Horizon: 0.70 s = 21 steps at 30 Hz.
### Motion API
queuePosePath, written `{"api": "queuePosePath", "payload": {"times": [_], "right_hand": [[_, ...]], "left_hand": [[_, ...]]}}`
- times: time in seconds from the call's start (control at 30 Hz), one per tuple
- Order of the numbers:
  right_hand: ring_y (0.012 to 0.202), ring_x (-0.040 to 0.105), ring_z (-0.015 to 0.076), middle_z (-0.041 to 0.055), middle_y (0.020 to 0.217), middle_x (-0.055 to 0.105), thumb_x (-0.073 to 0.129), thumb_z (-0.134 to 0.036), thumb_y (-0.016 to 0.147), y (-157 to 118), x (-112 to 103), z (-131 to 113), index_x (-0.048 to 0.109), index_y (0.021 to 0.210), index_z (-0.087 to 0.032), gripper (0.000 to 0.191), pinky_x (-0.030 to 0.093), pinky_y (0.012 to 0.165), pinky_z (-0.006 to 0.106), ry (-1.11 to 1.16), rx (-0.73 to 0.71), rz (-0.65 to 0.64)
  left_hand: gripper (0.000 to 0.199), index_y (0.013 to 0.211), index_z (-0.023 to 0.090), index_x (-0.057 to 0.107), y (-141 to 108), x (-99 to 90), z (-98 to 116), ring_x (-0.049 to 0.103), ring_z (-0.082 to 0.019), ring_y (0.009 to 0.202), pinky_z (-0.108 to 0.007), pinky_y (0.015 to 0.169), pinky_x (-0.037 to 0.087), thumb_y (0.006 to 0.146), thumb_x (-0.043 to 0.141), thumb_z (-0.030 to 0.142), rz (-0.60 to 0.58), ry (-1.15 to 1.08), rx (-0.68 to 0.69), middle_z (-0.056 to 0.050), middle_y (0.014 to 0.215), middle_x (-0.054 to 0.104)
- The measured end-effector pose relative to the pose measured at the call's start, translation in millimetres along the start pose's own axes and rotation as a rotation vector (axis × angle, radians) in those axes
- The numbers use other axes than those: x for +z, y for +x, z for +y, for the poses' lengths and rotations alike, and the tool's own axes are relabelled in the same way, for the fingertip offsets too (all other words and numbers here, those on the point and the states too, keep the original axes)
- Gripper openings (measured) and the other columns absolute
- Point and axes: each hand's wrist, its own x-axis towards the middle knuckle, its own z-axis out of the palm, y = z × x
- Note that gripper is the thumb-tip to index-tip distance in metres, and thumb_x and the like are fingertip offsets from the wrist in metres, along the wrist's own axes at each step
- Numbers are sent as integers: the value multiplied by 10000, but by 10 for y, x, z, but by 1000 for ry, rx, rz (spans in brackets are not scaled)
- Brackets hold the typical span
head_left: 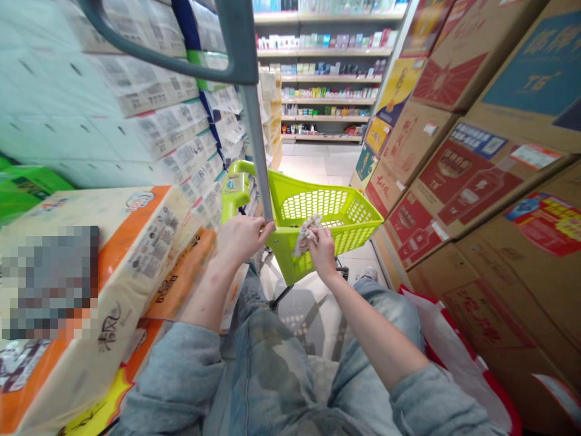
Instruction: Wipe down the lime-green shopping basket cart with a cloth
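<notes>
A lime-green shopping basket cart [327, 209] with perforated sides stands in front of my knees, a grey pole [256, 145] rising at its near left corner. My left hand [245, 237] is closed around the lower end of that pole, at the basket's rim. In my right hand [322, 247], a crumpled whitish cloth [307, 235] with faint coloured marks is pinched between the fingers. The cloth lies against the basket's near side wall. At the top left, the pole ends in a grey looped handle [172, 63].
Wrapped paper packs [91, 254] are stacked close on the left. Cardboard cartons [490, 181] form a wall on the right, with a red-edged white bag [454, 351] beside my right leg. Stocked shelves [327, 79] stand beyond the tiled floor [313, 162].
</notes>
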Motion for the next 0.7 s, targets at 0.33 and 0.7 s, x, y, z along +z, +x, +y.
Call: {"api": "queuePosePath", "payload": {"times": [0.33,0.7], "right_hand": [[731,545,189,37,783,607,551,-330,768,-14,-21,264,523,816,-191,150,409,699,302,-11,377,292],[824,570,186,40,859,617,484,-278,825,-170,54,-59,517,859,-213,81,442,754,310,49,80,105]], "left_hand": [[662,848,192,721,164,-13,161,632,-233,756,-298,603,359,855,232,638,-129,-36,57,-110,794,692],[628,900,156,695,259,54,439,628,-245,789,-310,644,381,872,251,598,-115,-23,98,-125,826,670]]}}
